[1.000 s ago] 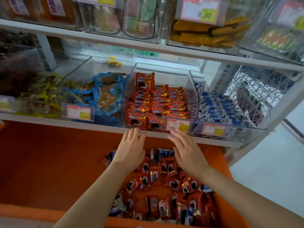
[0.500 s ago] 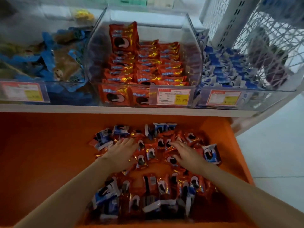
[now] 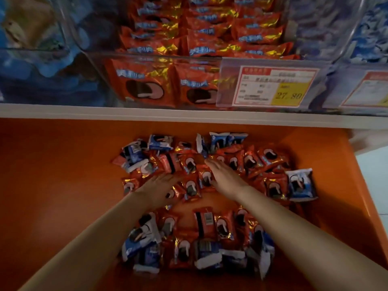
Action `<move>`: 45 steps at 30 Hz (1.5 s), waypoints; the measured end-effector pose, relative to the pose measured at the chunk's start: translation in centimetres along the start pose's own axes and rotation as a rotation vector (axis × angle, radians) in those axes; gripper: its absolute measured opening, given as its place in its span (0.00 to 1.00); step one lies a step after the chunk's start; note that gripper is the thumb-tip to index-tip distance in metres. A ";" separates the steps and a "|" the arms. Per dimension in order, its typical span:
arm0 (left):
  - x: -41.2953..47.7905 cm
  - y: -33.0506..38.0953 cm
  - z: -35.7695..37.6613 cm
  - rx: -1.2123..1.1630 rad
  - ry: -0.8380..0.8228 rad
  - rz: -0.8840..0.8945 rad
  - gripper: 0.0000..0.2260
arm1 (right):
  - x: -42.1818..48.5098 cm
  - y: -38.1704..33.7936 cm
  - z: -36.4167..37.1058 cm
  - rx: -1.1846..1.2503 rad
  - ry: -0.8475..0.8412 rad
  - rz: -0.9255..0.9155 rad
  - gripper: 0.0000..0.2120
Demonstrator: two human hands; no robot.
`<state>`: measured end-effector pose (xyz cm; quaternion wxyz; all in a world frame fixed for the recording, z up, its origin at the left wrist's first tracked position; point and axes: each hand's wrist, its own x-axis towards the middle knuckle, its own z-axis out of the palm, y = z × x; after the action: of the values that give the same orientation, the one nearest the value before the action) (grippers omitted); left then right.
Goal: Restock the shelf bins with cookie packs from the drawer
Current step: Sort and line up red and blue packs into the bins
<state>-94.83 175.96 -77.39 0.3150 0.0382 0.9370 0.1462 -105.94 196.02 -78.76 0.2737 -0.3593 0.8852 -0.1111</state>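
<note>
Cookie packs (image 3: 210, 223) in red foil lie directly under both sets of fingers. The left hand (image 3: 159, 185) lies palm down on the heap, and its fingers (image 3: 172, 177) are straight and close together, resting flat on a red pack without curling round it. The right hand (image 3: 224, 177) is likewise palm down, with straight, nearly joined fingers (image 3: 212, 164) reaching toward the far side of the pile; it pinches nothing. The two hands sit just beside each other near the middle of the heap. Whether either thumb hooks under a pack cannot be told.

Around the hands the packs spread in a loose, overlapping pile on the floor of the orange drawer (image 3: 52, 185), toward its right half. Mixed in with the red ones are blue packs (image 3: 300, 183): some along the far edge, one at the right rim of the pile and a cluster at the near left corner, so the two kinds are jumbled together. Both bare forearms cross the nearer part of the heap and hide some packs.

Above the drawer runs the white shelf edge (image 3: 147, 112). On it stands a clear middle bin (image 3: 100, 66) holding rows of the same red packs, with a red and yellow price tag (image 3: 273, 87) clipped to its front. A left bin (image 3: 31, 59) with blue wrappers and a right bin (image 3: 367, 38) with blue packs flank it.
</note>
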 end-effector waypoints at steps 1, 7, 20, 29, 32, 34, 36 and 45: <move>0.1 -0.1 0.3 0.016 0.002 0.001 0.33 | 0.1 0.0 0.1 -0.009 0.013 0.000 0.30; 0.6 0.4 0.7 0.174 -0.005 -0.010 0.33 | -0.1 0.2 0.4 -0.035 0.026 -0.008 0.30; -0.9 1.7 -1.1 0.465 -0.036 0.020 0.25 | -2.6 -0.8 -1.7 -0.078 -0.212 0.004 0.24; -5.2 3.1 -6.6 0.354 0.154 -0.008 0.15 | -6.3 -2.4 -5.6 -0.070 -0.056 0.001 0.24; -7.2 4.5 -8.7 0.343 0.220 -0.034 0.18 | -8.0 -3.2 -7.4 0.019 0.014 0.025 0.20; -8.5 5.1 -9.5 0.337 0.258 -0.048 0.18 | -9.2 -3.9 -8.5 0.098 0.050 0.050 0.18; -10.1 5.8 -10.3 0.302 0.308 -0.050 0.17 | -10.5 -4.8 -9.5 0.145 0.092 0.079 0.18; -18.0 10.4 -12.6 0.063 0.479 -0.099 0.11 | -15.7 -8.4 -14.9 0.155 0.205 0.034 0.14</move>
<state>-88.27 179.74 -54.30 0.0892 -0.0337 0.9898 0.1059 -100.20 200.94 -56.80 0.2104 -0.3088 0.9034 -0.2105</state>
